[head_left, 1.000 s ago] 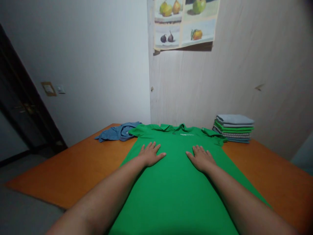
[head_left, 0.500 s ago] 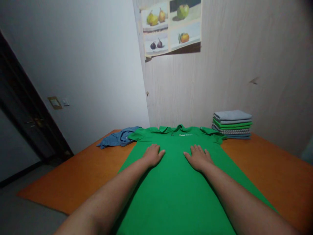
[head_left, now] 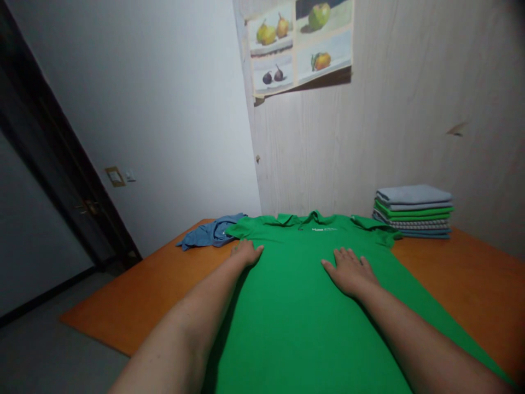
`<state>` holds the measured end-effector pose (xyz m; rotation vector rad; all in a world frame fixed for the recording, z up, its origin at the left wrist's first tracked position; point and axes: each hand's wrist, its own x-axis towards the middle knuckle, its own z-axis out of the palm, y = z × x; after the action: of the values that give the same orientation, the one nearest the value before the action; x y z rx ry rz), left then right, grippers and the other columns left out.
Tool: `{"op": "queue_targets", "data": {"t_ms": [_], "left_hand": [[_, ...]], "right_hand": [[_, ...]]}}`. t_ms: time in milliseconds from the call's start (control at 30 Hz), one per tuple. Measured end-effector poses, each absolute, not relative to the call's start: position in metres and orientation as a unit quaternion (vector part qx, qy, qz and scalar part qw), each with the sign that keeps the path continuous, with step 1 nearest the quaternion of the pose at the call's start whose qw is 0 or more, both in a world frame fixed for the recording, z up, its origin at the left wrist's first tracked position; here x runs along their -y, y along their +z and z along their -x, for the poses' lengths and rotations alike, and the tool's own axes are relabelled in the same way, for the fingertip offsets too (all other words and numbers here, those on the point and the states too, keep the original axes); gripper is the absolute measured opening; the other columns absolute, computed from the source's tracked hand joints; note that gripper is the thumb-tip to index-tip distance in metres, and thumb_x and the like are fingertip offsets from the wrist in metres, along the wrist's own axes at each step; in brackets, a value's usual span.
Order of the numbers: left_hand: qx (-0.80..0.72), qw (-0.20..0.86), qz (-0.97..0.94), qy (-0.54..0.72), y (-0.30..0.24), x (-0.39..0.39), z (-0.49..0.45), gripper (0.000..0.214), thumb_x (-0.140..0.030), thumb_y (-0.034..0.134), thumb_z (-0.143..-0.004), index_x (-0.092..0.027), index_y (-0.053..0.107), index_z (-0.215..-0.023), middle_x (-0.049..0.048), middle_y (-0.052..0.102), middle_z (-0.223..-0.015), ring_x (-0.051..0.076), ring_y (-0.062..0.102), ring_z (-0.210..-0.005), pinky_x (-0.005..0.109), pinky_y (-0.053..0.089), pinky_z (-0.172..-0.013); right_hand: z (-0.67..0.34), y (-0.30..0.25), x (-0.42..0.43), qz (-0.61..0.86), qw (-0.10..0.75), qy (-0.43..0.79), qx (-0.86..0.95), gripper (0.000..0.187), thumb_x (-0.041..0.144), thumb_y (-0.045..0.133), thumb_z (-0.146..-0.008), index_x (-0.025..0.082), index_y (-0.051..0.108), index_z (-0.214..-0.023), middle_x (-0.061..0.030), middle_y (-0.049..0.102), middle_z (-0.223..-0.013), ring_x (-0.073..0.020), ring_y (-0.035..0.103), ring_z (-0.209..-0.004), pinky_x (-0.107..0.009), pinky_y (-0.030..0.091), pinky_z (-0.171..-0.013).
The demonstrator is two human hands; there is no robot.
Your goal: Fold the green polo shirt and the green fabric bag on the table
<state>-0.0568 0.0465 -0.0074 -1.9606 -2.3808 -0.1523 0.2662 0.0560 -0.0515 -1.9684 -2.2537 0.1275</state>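
Note:
A green polo shirt (head_left: 299,306) lies spread out front side up, its collar at the far end and its hem toward me. White lettering shows on its chest. My left hand (head_left: 246,253) rests at the shirt's left edge below the sleeve, thumb out to the right and fingers partly hidden behind the hand. On the right half of the shirt, below the chest lettering, my right hand (head_left: 350,269) lies flat with its fingers spread. Neither hand grips the cloth.
An orange table (head_left: 172,295) carries the shirt. A crumpled blue garment (head_left: 205,234) touches the left sleeve. Behind the right sleeve stands a stack of folded clothes (head_left: 414,210), close to the wall. Fruit pictures (head_left: 301,46) hang on the wall; a dark door frame is at left.
My left hand has slid left across the shirt to its edge. My right hand stays flat on the shirt at nearly the same place. The view has turned slightly left.

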Motion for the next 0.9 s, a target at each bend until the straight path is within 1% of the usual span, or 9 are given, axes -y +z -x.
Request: {"op": "queue_targets", "data": {"t_ms": [100, 167, 267, 367, 467, 633, 733, 833, 900], "left_hand": [[0.749, 0.041, 0.659, -0.063, -0.011, -0.049, 0.037, 0.059, -0.054, 0.032, -0.099, -0.009, 0.066, -0.117, 0.0260, 0.066, -0.127, 0.038, 0.059, -0.124, 0.053, 0.040, -0.106], [0.703, 0.032, 0.707, -0.070, -0.017, -0.051, 0.015, 0.053, -0.053, 0.033, -0.100, -0.017, 0.066, -0.121, 0.0177, 0.065, -0.133, 0.032, 0.058, -0.127, 0.045, 0.041, -0.108], [0.638, 0.009, 0.767, -0.067, -0.026, -0.054, -0.009, 0.055, -0.059, 0.039, -0.098, -0.025, 0.057, -0.137, 0.0074, 0.053, -0.151, 0.023, 0.047, -0.140, 0.034, 0.035, -0.114], [0.636, -0.005, 0.770, -0.057, -0.029, -0.060, -0.007, 0.070, -0.067, 0.035, -0.096, -0.023, 0.045, -0.149, 0.0091, 0.039, -0.161, 0.025, 0.036, -0.148, 0.040, 0.031, -0.119], [0.676, -0.004, 0.735, -0.049, -0.026, -0.067, 0.015, 0.077, -0.070, 0.029, -0.096, -0.019, 0.042, -0.151, 0.0144, 0.036, -0.162, 0.032, 0.032, -0.149, 0.051, 0.031, -0.117], [0.740, 0.046, 0.668, -0.063, -0.019, -0.066, 0.044, 0.067, -0.059, 0.030, -0.099, -0.008, 0.059, -0.131, 0.0274, 0.054, -0.142, 0.040, 0.051, -0.133, 0.055, 0.041, -0.105], [0.726, 0.070, 0.681, -0.074, -0.018, -0.063, 0.042, 0.051, -0.051, 0.037, -0.099, -0.014, 0.065, -0.119, 0.0210, 0.064, -0.127, 0.034, 0.059, -0.120, 0.046, 0.046, -0.098], [0.693, 0.076, 0.712, -0.080, -0.017, -0.066, 0.033, 0.038, -0.047, 0.044, -0.097, -0.022, 0.067, -0.114, 0.0119, 0.066, -0.121, 0.027, 0.061, -0.115, 0.036, 0.047, -0.094], [0.687, 0.081, 0.717, -0.086, -0.016, -0.072, 0.028, 0.036, -0.047, 0.046, -0.097, -0.023, 0.068, -0.112, 0.0111, 0.066, -0.119, 0.026, 0.060, -0.113, 0.035, 0.048, -0.092]], "right_hand": [[-0.266, -0.050, -0.055, 0.656, 0.074, 0.039, 0.750, 0.081, 0.062, 0.025, -0.098, 0.007, 0.034, -0.156, -0.0154, 0.026, -0.165, -0.0323, 0.017, -0.153, -0.055, 0.013, -0.122], [-0.265, -0.049, -0.054, 0.657, 0.073, 0.039, 0.750, 0.081, 0.061, 0.025, -0.098, 0.006, 0.034, -0.156, -0.0156, 0.026, -0.165, -0.0324, 0.018, -0.153, -0.055, 0.013, -0.122], [-0.265, -0.048, -0.052, 0.656, 0.071, 0.038, 0.750, 0.080, 0.060, 0.025, -0.098, 0.006, 0.035, -0.156, -0.0152, 0.027, -0.165, -0.0322, 0.019, -0.153, -0.054, 0.014, -0.122], [-0.266, -0.049, -0.052, 0.657, 0.074, 0.034, 0.749, 0.080, 0.061, 0.026, -0.098, 0.007, 0.035, -0.156, -0.0143, 0.026, -0.165, -0.0322, 0.019, -0.153, -0.054, 0.014, -0.122], [-0.267, -0.051, -0.054, 0.657, 0.074, 0.035, 0.749, 0.080, 0.061, 0.025, -0.098, 0.007, 0.035, -0.156, -0.0145, 0.026, -0.165, -0.0318, 0.020, -0.153, -0.054, 0.014, -0.122], [-0.267, -0.051, -0.055, 0.657, 0.074, 0.040, 0.750, 0.081, 0.062, 0.025, -0.098, 0.007, 0.034, -0.157, -0.0151, 0.028, -0.164, -0.0308, 0.018, -0.153, -0.053, 0.012, -0.122], [-0.265, -0.048, -0.053, 0.659, 0.069, 0.041, 0.748, 0.081, 0.061, 0.025, -0.098, 0.007, 0.033, -0.157, -0.0150, 0.027, -0.165, -0.0309, 0.018, -0.153, -0.053, 0.012, -0.122], [-0.264, -0.044, -0.049, 0.661, 0.062, 0.042, 0.747, 0.079, 0.060, 0.026, -0.098, 0.007, 0.033, -0.157, -0.0147, 0.025, -0.165, -0.0307, 0.017, -0.154, -0.052, 0.012, -0.123], [-0.264, -0.043, -0.048, 0.662, 0.060, 0.040, 0.746, 0.079, 0.060, 0.026, -0.098, 0.007, 0.033, -0.157, -0.0144, 0.025, -0.165, -0.0305, 0.017, -0.154, -0.052, 0.012, -0.123]]}}
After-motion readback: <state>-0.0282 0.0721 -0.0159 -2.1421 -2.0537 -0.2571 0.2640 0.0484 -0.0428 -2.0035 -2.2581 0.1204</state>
